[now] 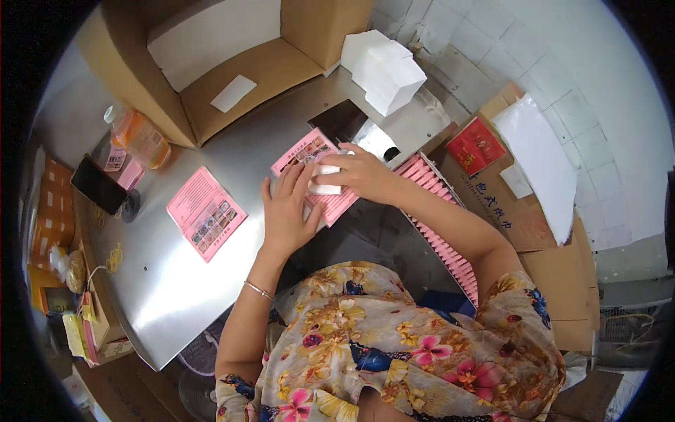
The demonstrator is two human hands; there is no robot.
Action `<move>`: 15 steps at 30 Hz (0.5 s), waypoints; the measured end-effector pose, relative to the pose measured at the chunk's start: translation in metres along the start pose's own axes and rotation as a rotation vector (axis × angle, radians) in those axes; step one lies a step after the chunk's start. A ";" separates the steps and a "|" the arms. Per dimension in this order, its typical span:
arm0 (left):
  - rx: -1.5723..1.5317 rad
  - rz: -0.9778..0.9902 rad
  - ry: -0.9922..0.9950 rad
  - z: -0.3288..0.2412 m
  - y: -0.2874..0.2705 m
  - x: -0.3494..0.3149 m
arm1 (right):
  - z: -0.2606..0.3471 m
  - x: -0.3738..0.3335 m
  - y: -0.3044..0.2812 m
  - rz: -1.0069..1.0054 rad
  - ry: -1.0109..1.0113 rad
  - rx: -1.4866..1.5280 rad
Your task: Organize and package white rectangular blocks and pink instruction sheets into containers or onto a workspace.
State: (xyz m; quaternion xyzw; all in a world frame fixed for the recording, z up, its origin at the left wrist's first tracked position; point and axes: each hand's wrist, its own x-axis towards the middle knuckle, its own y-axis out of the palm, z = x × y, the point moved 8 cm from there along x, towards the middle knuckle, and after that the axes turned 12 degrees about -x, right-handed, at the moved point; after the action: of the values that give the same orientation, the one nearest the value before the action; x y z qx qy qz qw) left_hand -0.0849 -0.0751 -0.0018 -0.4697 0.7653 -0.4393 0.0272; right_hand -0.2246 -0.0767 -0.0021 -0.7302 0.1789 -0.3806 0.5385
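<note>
Pressing flat, the left hand (285, 211) lay with fingers spread open on a pink printed leaflet (316, 176) on the steel table (176, 281). Just beyond its fingertips, the right hand (355, 172) curled closed around a small white block (325, 179), touching that leaflet. Left of the fingers lay a second pink leaflet (205, 212). Farther out stood a white stack (383, 70) and an open cardboard box (232, 63).

Both hands (320, 190) on a pink leaflet (316, 176) — perhaps pressing a white block (325, 179).
</note>
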 end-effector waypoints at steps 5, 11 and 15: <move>0.064 -0.111 0.038 -0.011 -0.004 0.012 | 0.009 0.056 0.037 0.027 -0.031 -0.236; -0.098 -0.201 0.006 -0.005 -0.010 -0.015 | -0.060 0.019 0.033 0.267 0.171 -0.130; -0.187 -0.251 -0.050 0.004 -0.017 -0.026 | -0.063 -0.007 0.017 0.572 0.476 -0.165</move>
State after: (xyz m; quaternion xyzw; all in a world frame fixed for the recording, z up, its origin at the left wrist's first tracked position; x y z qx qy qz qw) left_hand -0.0566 -0.0619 -0.0020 -0.5729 0.7371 -0.3545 -0.0528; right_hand -0.2735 -0.1192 -0.0124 -0.5827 0.5256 -0.3584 0.5057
